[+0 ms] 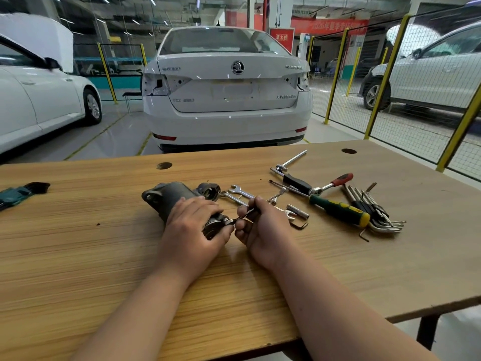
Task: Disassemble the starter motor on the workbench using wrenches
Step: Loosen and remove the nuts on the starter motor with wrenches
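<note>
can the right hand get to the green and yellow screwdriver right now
Probably yes, once freed: the right hand grips a small wrench at the starter motor. The screwdriver lies uncovered just to its right, only a socket between them.

A: Your bare left hand curls over the dark grey metal starter motor, forearm angled in from the lower left.

B: Your bare right hand pinches a slim silver wrench, fingers curled, just beside your left thumb.

Car workshop: parked cars, tool-strewn workbench.
</note>
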The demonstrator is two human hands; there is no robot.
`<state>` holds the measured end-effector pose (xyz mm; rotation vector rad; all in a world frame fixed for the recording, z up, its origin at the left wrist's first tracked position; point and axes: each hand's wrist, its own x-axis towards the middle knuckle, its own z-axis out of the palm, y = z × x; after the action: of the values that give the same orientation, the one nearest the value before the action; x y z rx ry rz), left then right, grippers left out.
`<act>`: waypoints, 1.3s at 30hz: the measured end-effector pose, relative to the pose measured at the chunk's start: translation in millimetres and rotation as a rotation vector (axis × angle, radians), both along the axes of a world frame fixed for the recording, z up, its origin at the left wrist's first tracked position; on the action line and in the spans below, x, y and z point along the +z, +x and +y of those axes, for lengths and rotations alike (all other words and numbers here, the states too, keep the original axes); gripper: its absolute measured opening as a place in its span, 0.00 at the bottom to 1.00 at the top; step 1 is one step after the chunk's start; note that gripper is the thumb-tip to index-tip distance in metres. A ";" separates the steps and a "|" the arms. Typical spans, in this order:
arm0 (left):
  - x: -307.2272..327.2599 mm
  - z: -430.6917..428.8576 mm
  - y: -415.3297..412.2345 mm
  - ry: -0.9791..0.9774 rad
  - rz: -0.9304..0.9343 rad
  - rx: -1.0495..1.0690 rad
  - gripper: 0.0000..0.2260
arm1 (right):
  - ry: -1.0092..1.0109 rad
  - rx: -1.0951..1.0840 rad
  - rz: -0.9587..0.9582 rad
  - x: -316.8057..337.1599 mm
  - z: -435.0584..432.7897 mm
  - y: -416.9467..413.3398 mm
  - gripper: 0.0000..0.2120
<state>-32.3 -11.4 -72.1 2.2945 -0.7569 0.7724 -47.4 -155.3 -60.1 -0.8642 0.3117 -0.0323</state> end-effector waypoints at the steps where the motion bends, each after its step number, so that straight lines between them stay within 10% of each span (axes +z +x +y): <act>1: 0.0 -0.4 -0.3 0.000 0.000 0.007 0.16 | 0.005 0.000 0.005 0.1 0.0 0.3 0.12; 19: -2.5 -4.5 1.9 0.023 -0.093 0.073 0.18 | -0.174 -0.027 -0.113 10.0 5.6 6.8 0.13; 26: -6.1 -1.8 5.8 0.149 -0.171 0.100 0.17 | -1.626 -0.307 -0.864 5.4 28.6 -11.8 0.11; 28: -6.7 -0.9 5.7 0.189 -0.171 0.071 0.16 | -1.775 -0.361 -0.979 3.6 31.9 -14.1 0.12; 31: -4.7 -0.3 4.3 0.146 -0.116 0.066 0.18 | -1.403 -0.375 -0.912 2.1 27.7 -16.3 0.12; 35: -2.6 -0.6 0.7 0.051 -0.006 0.054 0.22 | -0.394 -0.361 -0.443 10.7 7.4 -10.5 0.16; 39: -1.9 -1.6 2.1 0.016 -0.030 0.042 0.20 | -0.107 -0.138 -0.114 7.7 -5.3 -0.6 0.14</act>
<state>-30.2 -13.0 -74.0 2.3245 -0.7338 0.8245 -48.0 -160.6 -52.4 -0.9417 0.2641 -0.2275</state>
